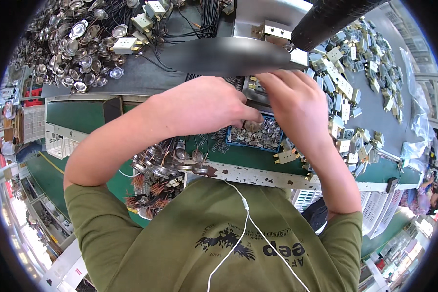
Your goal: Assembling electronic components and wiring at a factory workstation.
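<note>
Closest to my view is the olive-green printed T-shirt [214, 233], with a thin white earphone cable [246, 214] trailing down its front. Above it, my left hand [204, 107] curls closed, its fingertips pinching a small round silver metal disc [252, 126] right over the shallow blue plastic tray [277, 146] of similar metal pieces. My right hand [297, 102] reaches forward, fingers bent on something at the pale metal fixture [258, 87]; what it grips I cannot tell, since the hand hides it.

Outward from there, a bundle of wired silver discs [165, 163] hangs at the near edge of the green workbench [82, 121]. A heap of shiny round metal caps [68, 44] lies far left, and beige plastic terminal blocks [345, 87] spread to the right.

I judge the pinch on the disc shallow. A slip would drop it back among the tray's look-alikes, and my left forearm passes close enough to the hanging wires to snag them.
</note>
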Motion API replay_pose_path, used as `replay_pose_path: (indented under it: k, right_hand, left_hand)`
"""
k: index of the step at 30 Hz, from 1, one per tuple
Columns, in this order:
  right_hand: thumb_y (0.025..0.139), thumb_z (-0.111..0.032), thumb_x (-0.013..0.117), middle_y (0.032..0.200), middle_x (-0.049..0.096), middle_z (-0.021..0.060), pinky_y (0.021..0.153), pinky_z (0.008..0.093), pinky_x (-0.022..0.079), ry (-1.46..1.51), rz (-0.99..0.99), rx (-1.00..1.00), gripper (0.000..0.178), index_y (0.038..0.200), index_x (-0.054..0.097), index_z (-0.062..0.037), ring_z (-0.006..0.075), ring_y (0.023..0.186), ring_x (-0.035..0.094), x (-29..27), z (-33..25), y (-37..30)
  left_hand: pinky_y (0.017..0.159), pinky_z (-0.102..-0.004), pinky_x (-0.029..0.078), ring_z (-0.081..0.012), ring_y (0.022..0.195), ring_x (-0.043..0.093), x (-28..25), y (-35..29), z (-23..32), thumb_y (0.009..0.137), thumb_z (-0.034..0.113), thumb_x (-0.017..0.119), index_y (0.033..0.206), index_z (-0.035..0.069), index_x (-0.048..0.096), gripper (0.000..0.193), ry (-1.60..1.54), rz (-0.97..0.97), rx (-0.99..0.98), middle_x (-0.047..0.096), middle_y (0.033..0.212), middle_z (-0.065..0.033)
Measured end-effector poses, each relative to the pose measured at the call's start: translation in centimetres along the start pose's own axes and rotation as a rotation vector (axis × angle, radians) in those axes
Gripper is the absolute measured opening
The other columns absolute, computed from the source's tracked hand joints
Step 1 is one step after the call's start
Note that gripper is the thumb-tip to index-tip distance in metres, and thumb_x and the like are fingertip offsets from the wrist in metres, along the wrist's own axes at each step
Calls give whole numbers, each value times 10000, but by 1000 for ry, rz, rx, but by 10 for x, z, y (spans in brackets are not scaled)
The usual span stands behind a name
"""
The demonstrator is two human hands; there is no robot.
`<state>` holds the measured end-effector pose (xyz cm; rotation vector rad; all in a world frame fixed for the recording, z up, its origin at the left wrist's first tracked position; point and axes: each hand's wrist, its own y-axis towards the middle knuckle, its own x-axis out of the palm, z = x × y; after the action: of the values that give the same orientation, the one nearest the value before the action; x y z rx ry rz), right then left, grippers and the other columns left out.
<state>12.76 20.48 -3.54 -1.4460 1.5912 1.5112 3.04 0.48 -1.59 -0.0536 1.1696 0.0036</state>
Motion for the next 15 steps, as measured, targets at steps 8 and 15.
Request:
replay_pose_path:
  k: [8,15]
  right_hand:
    - [828,-33,640,964,691,113,834,413,538,-193,-199,78,289,1097,730,-87,306,965,655,6,-5,13]
    - [904,-38,721,941,736,64,629,304,514,191,-20,273,106,1005,688,-44,186,671,632,-18,8,-4]
  left_hand:
    - [695,-428,576,-295,802,723,6,5,3,849,179,693,994,140,697,150,26,-11,-36,682,754,-79]
    - [706,-399,526,-268,783,688,12,2,4,861,220,726,1127,169,702,272,53,59,-23,643,756,-51]
